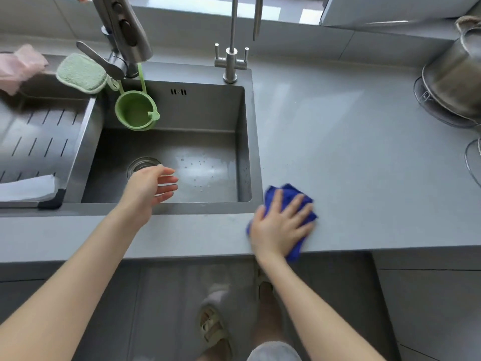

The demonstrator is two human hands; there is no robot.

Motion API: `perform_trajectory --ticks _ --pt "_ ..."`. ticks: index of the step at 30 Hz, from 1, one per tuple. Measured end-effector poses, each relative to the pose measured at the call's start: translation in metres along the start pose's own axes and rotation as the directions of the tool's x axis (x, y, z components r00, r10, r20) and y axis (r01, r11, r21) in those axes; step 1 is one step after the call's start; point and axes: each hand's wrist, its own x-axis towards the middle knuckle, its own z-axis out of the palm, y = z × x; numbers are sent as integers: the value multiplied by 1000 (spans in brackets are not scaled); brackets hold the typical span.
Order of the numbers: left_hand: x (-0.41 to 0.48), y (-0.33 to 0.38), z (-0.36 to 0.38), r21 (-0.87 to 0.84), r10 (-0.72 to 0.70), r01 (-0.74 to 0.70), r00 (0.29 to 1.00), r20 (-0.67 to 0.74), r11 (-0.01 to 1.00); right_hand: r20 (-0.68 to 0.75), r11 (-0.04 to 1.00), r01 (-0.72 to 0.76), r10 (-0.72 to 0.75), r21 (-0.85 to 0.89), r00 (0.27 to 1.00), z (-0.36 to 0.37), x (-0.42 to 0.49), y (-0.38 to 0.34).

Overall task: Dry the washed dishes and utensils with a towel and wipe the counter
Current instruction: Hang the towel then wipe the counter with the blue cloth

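One head-worn wide-angle view, standing at the counter [351, 152], facing steeply down and forward, close over the sink [195, 108]; feet [216, 332] at bottom edge, window ledge [270, 10] at top

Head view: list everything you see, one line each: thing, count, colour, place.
counter: 1, grey, around the sink
sink: 1, steel, centre left
drain rack: 1, steel, left of sink
main faucet: 1, steel, behind sink
small tap: 1, steel, sink's back right rim
cup: 1, green, hanging at sink's back wall
scrub pad: 1, green, sink's back left corner
pink cloth: 1, pink, far left
pot: 1, steel, far right
blue cloth: 1, blue, counter's front edge
left hand: 1, open, above sink
right hand: 1, pressing flat on blue cloth
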Motion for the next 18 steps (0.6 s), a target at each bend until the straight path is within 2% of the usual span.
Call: perform_trajectory --ticks 4,6,8,10,12,14,15,16,17,18 --pt "-4 3 -18 -51 48 -51 997 -53 997 101 980 199 -199 19 975 11 -43 -95" --pt "-6 4 -27 -74 72 -77 995 -69 994 217 927 373 -374 45 902 19 -61 -129" --pt "-8 4 -36 -87 93 -100 992 -83 991 303 786 612 -608 93 734 24 -73 -147" --pt "-9 3 -44 -81 110 -118 989 -100 990 316 551 828 -807 102 498 24 -76 -148" --pt "-9 2 -47 -66 114 -122 987 -114 990 278 308 945 -922 111 268 24 -70 -131" --pt "-9 3 -44 -54 99 -107 987 -123 993 216 131 987 -971 98 107 21 -58 -99" --pt "-8 5 -41 -54 92 -99 988 -123 994 179 82 993 -982 86 66 18 -50 -78" --pt "-8 6 -37 -57 87 -95 989 -121 994 149 76 994 -987 80 64 14 -40 -54" --pt "-7 8 -32 -55 86 -92 990 -115 994 123 112 991 -987 76 102 9 -27 -29" --pt "-6 9 -26 -48 87 -92 991 -105 995 104 181 981 -979 72 173 3 -13 -2"
